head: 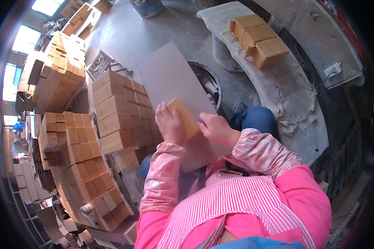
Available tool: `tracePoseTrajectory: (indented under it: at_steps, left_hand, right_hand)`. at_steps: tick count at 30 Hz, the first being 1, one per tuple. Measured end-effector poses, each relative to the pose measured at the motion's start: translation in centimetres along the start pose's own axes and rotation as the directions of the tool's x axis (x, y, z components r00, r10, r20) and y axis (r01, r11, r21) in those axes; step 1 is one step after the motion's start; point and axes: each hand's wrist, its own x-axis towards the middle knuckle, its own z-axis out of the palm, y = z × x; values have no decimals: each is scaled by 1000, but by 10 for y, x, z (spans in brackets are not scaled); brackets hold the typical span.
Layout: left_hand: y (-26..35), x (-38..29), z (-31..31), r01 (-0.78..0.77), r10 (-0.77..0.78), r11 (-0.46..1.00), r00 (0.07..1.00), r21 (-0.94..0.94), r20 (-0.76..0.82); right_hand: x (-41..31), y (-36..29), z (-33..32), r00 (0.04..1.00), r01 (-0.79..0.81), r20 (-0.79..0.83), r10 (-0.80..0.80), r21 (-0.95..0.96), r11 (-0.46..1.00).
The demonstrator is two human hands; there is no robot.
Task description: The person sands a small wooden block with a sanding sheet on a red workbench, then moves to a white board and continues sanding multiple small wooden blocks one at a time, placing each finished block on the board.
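A light wooden box or block (186, 119) lies on a smooth grey-brown board (174, 73) in front of me, with one flat face turned up. My left hand (170, 123) grips it along its left side, fingers spread over the edge and top. In my right hand (216, 127) is a small thin grey tool (198, 119), mostly covered by my fingers. Its exposed end meets the right edge of the wooden piece. Whether it is a blade or a folded abrasive, I cannot tell.
Stacked wooden boxes (117, 115) stand just left of the board, with taller stacks (81, 155) beyond. A round bin (219, 90) holding scraps sits behind the board. On the right, several wooden boxes (255, 37) rest on a cloth-covered bench (274, 87). A power strip (333, 70) lies farther right.
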Motion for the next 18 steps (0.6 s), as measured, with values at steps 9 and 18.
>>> tracePoseTrajectory:
  at_steps: [9, 18]
  left_hand:
    - [1, 1, -6, -28, 30, 996, 999, -82, 34]
    - [-1, 1, -5, 14, -9, 991, 999, -133, 37]
  right_hand:
    - [87, -12, 7, 994, 106, -53, -96, 251, 962]
    - [110, 11, 17, 944, -304, 283, 172, 531, 791]
